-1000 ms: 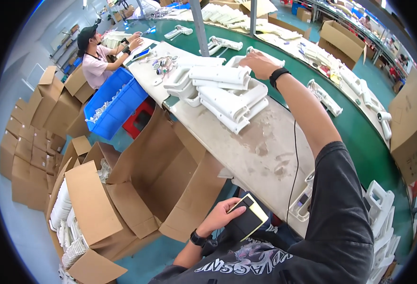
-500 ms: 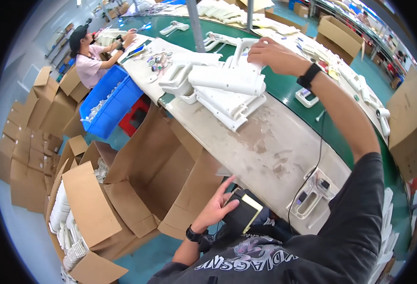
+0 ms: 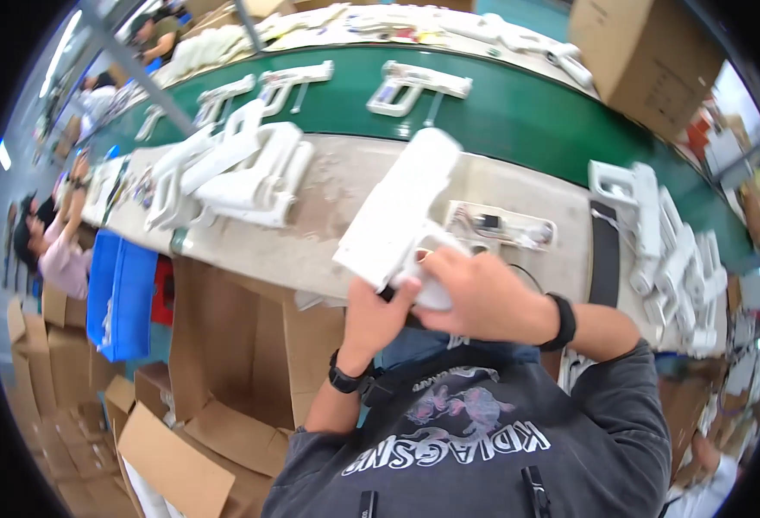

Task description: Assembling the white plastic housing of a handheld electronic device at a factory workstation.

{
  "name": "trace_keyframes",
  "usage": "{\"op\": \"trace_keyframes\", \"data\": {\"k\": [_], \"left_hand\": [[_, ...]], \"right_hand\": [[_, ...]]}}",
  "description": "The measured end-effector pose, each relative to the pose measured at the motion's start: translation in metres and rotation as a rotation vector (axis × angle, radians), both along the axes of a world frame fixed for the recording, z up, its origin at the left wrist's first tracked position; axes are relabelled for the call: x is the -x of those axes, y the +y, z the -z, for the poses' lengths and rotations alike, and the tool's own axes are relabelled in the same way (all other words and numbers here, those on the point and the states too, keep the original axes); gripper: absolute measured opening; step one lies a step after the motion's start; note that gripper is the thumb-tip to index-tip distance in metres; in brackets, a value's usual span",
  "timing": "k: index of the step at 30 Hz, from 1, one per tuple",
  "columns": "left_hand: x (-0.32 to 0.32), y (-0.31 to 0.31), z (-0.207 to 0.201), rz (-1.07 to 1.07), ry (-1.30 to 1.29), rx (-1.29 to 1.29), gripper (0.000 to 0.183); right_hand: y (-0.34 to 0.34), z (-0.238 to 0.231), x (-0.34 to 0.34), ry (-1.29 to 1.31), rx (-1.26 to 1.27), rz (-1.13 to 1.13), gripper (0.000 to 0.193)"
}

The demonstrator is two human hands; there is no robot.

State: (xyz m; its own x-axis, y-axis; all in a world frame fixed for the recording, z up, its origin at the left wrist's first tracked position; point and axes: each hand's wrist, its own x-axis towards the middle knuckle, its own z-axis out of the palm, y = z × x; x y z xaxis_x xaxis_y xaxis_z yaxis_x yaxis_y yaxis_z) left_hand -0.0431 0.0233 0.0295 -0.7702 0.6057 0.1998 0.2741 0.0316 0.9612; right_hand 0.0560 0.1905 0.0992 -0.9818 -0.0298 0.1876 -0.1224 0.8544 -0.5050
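Observation:
A white pistol-shaped plastic housing (image 3: 406,203) is held up in front of me, tilted with its rounded end pointing away to the right. My right hand (image 3: 492,298) is closed around its handle. At the near end of the housing, my left hand (image 3: 375,319) pinches the edge with thumb and fingers, and a small dark bit shows beside its fingertips. Behind the handle, an opened housing half (image 3: 505,226) with wires and a dark part inside lies on the worktop. To the left is a pile of similar white housings (image 3: 237,168).
A green conveyor belt (image 3: 345,108) carries several open housings beyond the worktop (image 3: 337,164). More white housings (image 3: 678,250) are stacked at the right. Left stand a blue bin (image 3: 121,293) and open cardboard boxes (image 3: 177,457). Another person (image 3: 60,250) works at far left.
My right hand has brought a white housing from the pile towards my body. My left hand, previously at a dark box-like thing near the table edge, now grips the housing too. The view has turned right.

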Motion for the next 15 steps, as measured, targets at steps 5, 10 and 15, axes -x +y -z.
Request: {"op": "trace_keyframes", "data": {"k": [5, 10, 15], "left_hand": [[-0.017, -0.001, 0.008, 0.094, -0.315, -0.136, 0.029], [0.003, -0.005, 0.003, 0.384, -0.514, -0.127, 0.034], [0.011, 0.006, -0.008, 0.531, -0.557, 0.057, 0.038]], "right_hand": [[0.036, 0.0, -0.049, 0.113, 0.093, -0.107, 0.059], [0.107, -0.004, -0.065, 0.209, -0.346, 0.059, 0.082], [0.126, 0.022, -0.08, -0.089, 0.105, -0.026, 0.083]]}}
